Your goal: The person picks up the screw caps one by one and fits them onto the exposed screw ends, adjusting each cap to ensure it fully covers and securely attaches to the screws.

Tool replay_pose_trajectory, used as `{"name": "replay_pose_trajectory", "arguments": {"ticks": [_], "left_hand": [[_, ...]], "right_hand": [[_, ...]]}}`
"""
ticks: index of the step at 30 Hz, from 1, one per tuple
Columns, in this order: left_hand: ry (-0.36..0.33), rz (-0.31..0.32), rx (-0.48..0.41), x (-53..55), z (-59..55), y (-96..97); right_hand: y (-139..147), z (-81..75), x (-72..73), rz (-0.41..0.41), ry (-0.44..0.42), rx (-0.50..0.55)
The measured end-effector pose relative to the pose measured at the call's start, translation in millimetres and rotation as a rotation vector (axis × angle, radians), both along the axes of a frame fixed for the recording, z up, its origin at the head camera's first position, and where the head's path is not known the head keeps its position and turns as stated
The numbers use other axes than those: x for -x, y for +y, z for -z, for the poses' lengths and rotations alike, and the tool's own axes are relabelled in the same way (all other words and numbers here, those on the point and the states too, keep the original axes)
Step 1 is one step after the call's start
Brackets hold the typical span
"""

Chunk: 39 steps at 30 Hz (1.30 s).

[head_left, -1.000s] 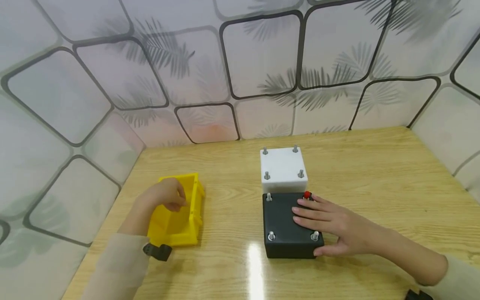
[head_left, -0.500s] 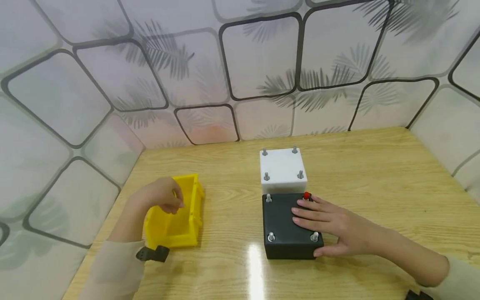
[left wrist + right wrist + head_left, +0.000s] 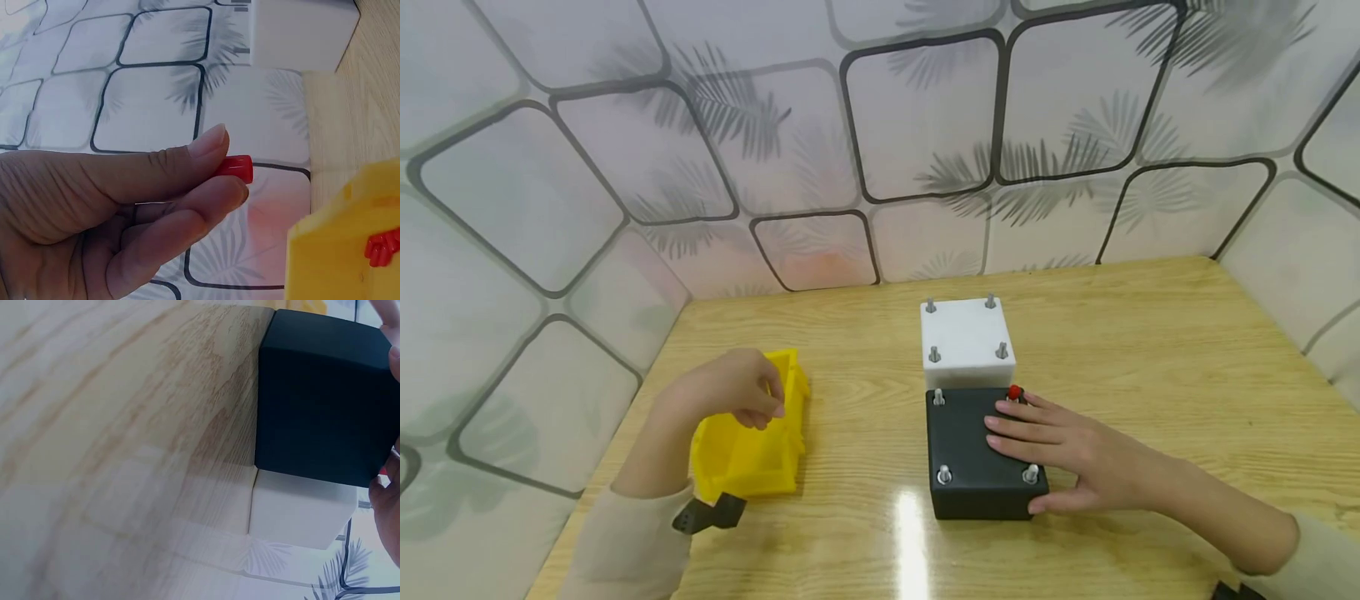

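Observation:
Between thumb and index finger, my left hand pinches a small red plastic cap, seen in the left wrist view. That hand hovers over the yellow bin, where several more red caps lie. My right hand rests with fingers spread on top of the black box, thumb at its near right edge. Upright bolts with nuts stand at the box's corners. A red cap sits on the back right one, just by my right fingertips.
Directly behind the black box stands a white box with bare bolts at its corners. Both boxes and the bin are on a wood-grain table. Patterned walls close off the back and sides.
My left hand has dipped back left a little, then risen slightly and shifted right over the bin. The right hand and both boxes have stayed in place.

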<state>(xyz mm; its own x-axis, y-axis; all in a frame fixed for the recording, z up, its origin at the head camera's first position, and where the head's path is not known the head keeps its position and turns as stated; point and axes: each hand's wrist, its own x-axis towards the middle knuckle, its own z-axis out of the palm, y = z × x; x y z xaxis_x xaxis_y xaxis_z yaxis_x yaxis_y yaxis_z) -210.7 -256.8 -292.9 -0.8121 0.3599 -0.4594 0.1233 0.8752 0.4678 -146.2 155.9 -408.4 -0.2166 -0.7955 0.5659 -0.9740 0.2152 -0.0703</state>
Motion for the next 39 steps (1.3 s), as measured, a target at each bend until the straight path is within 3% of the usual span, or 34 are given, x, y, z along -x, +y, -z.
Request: {"name": "replay_pose_trajectory", "arguments": {"ticks": [4,11,19,28,39], "left_hand": [[-0.007,0.014,-0.019,-6.5,-2.9,8.9],[-0.008,0.061,-0.018,-22.7,-18.0,29.0],[0.022,0.121,-0.013,-33.1,-26.1,44.7],[0.045,0.164,-0.004,-37.0,-31.4,59.7],[0.049,0.255,-0.098,-38.0,-30.2,82.0]], "right_hand": [[-0.3,0.4,0.1,-0.004,-0.003,0.008],[0.1,1.2,0.1,-0.006,0.005,0.015],[0.0,1.7,-0.6,-0.010,0.000,0.024],[0.7,3.6,1.9,-0.018,0.003,0.030],[0.2,2.9,2.3,-0.028,-0.009,0.031]]}}
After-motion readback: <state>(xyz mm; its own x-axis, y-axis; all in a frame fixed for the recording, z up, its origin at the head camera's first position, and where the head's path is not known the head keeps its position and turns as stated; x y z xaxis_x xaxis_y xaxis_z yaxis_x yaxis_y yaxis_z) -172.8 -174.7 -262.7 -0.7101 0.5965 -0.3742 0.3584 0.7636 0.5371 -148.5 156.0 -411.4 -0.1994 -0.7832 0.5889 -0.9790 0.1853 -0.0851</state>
